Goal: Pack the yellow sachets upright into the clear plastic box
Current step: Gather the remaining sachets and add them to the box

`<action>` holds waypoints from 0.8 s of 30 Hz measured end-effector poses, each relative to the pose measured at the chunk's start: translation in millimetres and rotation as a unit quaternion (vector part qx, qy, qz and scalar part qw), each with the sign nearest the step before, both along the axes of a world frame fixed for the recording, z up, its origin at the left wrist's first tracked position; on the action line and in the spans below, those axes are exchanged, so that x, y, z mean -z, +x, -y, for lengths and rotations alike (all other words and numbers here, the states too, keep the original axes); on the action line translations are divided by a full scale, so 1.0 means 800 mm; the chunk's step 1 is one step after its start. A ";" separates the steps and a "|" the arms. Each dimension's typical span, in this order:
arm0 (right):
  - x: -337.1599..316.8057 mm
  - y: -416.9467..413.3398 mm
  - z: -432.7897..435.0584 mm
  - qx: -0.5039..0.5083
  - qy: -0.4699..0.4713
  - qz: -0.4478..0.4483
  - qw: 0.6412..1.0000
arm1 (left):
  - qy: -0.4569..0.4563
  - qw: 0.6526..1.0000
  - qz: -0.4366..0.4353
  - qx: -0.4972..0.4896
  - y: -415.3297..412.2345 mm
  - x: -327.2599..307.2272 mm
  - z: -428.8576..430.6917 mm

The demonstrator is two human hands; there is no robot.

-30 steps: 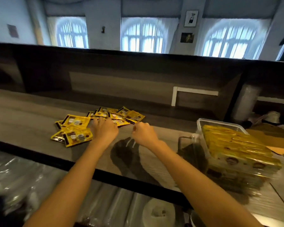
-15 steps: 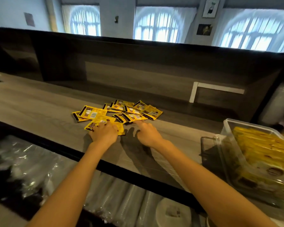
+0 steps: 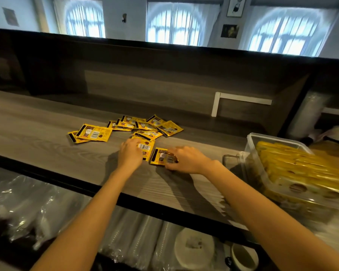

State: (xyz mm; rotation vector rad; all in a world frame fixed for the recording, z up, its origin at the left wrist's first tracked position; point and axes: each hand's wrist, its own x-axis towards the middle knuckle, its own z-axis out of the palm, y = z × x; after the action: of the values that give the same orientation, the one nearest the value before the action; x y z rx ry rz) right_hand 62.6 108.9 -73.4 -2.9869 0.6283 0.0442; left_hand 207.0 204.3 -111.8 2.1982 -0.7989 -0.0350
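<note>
The two nearest flat yellow foil sachets lie side by side on the grey wooden counter [image 3: 37, 137], apart from the loose pile of yellow sachets [image 3: 145, 125] behind them. The left hand [image 3: 130, 154] rests straight, close-together fingers on one sachet [image 3: 146, 147], whose long axis points away from the person. The right hand [image 3: 186, 160] covers the right end of the other sachet [image 3: 160, 156], which lies crosswise, with fingers on top and thumb at its near edge; whether it pinches I cannot tell. The clear plastic box [image 3: 250, 151] stands to the right, nearer the right hand. It is blurred and cut off, so its free room is unclear.
</note>
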 end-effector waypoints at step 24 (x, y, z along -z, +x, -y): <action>-0.017 -0.067 0.004 0.148 -0.012 0.120 0.982 | 0.068 0.988 0.134 0.042 -0.077 -0.048 0.014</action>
State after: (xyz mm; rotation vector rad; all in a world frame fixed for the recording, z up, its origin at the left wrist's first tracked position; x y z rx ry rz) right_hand 8.6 105.4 -59.4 -2.8215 1.0332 -0.3392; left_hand 145.2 193.5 -73.8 2.3262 -1.0661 0.1733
